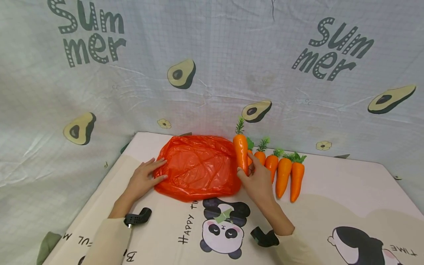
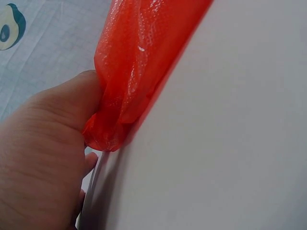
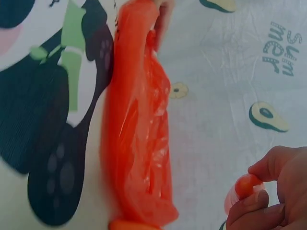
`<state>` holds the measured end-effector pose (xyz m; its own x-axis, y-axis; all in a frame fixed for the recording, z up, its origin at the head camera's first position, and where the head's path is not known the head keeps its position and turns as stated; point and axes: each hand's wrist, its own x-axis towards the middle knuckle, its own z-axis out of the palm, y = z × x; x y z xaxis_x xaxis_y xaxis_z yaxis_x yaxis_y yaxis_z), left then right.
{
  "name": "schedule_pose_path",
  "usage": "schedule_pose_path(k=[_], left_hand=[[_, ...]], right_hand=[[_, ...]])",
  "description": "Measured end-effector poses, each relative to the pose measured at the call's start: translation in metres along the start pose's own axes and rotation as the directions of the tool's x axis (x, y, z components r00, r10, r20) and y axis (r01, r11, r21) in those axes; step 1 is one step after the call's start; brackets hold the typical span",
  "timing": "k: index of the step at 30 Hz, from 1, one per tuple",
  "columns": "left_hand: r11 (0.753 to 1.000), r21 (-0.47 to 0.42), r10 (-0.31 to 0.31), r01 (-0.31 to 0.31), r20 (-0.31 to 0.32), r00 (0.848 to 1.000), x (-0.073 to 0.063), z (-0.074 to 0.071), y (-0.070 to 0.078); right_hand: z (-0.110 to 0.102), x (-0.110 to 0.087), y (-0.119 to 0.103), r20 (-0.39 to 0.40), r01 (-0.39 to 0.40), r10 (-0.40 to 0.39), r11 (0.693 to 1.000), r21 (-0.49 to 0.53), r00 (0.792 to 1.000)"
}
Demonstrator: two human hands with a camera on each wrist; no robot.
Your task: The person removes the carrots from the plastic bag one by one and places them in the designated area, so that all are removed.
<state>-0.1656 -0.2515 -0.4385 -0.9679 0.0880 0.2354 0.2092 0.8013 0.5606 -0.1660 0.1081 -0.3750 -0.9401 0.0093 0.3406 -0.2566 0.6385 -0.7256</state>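
Observation:
A crinkled red plastic bag point(image 1: 198, 167) lies on the table, puffed out and wide. My left hand point(image 1: 142, 179) touches its left edge, thumb and fingers spread apart; in the left wrist view the thumb lies against the bag's folded end point(image 2: 120, 105). With thumb and fingers, my right hand point(image 1: 260, 180) pinches an orange carrot point(image 1: 240, 149) near its lower end, green top upward, at the bag's right edge. Its rounded tip point(image 3: 245, 186) shows between the fingers of the right hand point(image 3: 283, 191) in the right wrist view.
Several more carrots with green tops, such as the rightmost carrot point(image 1: 297, 180), lie in a row right of my right hand, one partly hidden by it. The table point(image 1: 344, 184) has a printed panda point(image 1: 222, 235). A pale printed curtain point(image 1: 212, 55) hangs behind.

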Motion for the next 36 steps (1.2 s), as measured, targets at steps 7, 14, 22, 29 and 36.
schedule_pose_path(k=[7, 14, 22, 29, 36], left_hand=[[1.0, 0.002, 0.01, -0.01, -0.003, 1.0, -0.001, -0.001, 0.001], [1.0, -0.001, 0.001, -0.001, -0.003, 1.0, -0.001, -0.001, 0.0], [1.0, -0.006, -0.001, 0.002, 0.002, 1.0, -0.001, -0.001, 0.001], [1.0, -0.011, -0.014, 0.014, 0.012, 1.0, -0.001, -0.003, 0.003], [1.0, -0.013, -0.025, 0.025, 0.012, 1.0, -0.002, -0.003, 0.005]], right_hand=[[-0.021, -0.001, 0.018, 0.006, -0.054, 0.055, 0.997, -0.051, 0.998], [-0.037, -0.002, 0.034, -0.038, -0.054, 0.051, 0.994, -0.093, 0.998], [-0.056, -0.007, 0.049, -0.06, -0.091, 0.084, 0.988, -0.128, 0.995], [-0.073, -0.008, 0.061, -0.101, -0.092, 0.077, 0.983, -0.158, 0.992], [-0.089, -0.01, 0.071, -0.11, -0.148, 0.131, 0.976, -0.162, 0.985]])
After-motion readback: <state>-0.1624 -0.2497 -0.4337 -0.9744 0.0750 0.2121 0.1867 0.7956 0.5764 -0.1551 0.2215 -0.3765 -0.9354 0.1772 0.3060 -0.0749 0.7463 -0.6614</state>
